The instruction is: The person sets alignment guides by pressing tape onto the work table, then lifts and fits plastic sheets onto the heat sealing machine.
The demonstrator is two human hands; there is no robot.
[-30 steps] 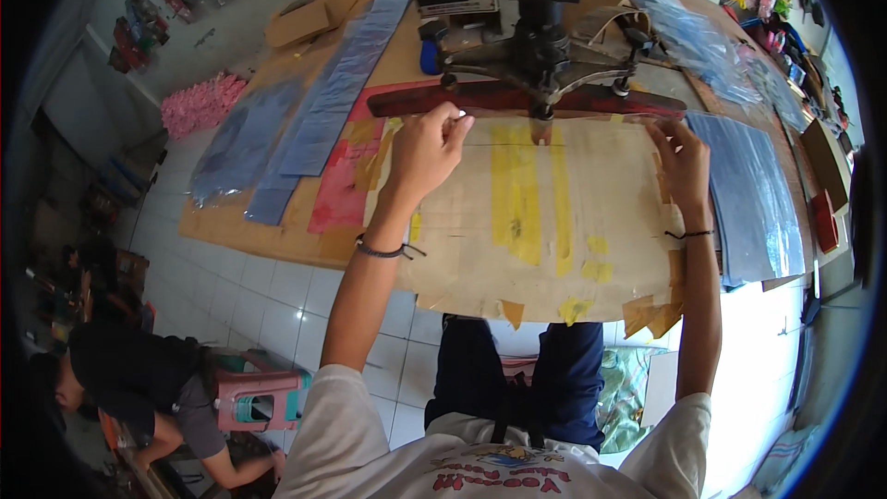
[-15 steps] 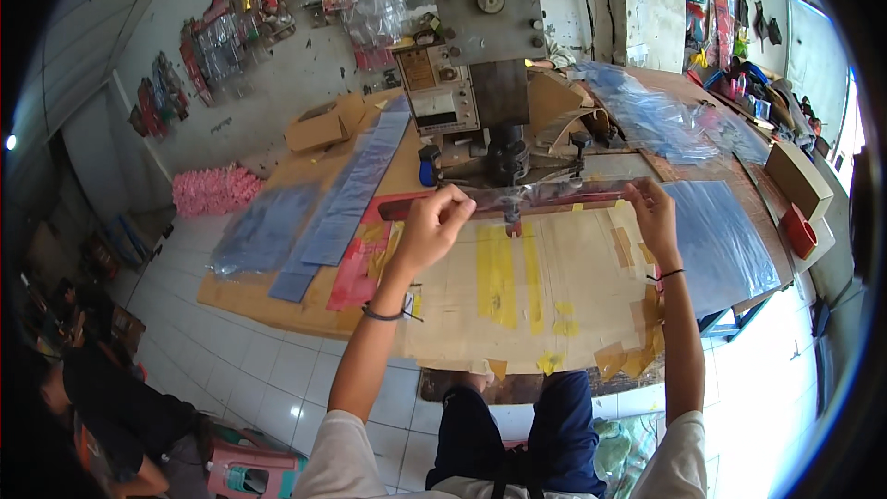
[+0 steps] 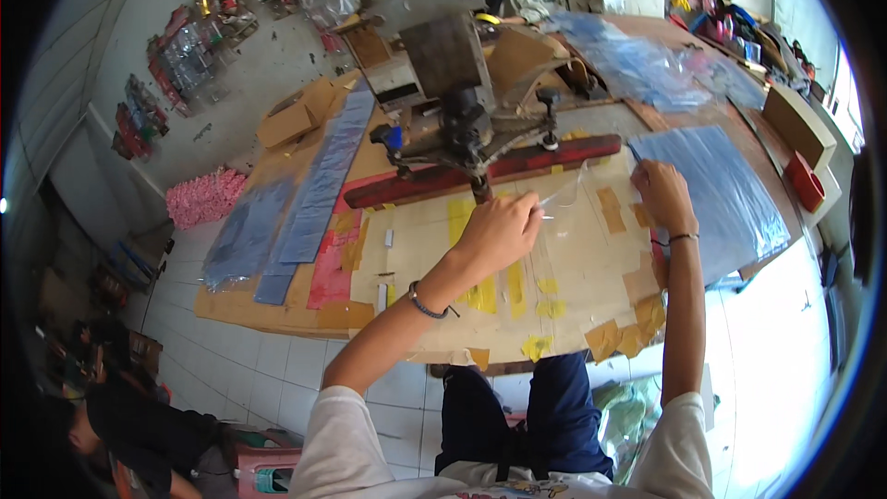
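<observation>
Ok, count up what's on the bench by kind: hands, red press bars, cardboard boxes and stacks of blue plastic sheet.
Hands: 2, left hand and right hand, both on a clear plastic bag
Red press bar: 1
Cardboard box: 1
Blue sheet stacks: 3
Total: 7

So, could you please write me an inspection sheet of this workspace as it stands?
Surface: cardboard-covered bench patched with yellow and brown tape.
Job's things: clear plastic sheet held flat under the red press bar of the grey machine.
Clutter: stack of blue plastic sheets on the right, blue strips and a pink sheet on the left, cardboard box.
Hands: left hand and right hand both rest on the clear sheet.
Cables: nothing seen.
Surroundings: white tiled floor; another person crouches at lower left.
</observation>
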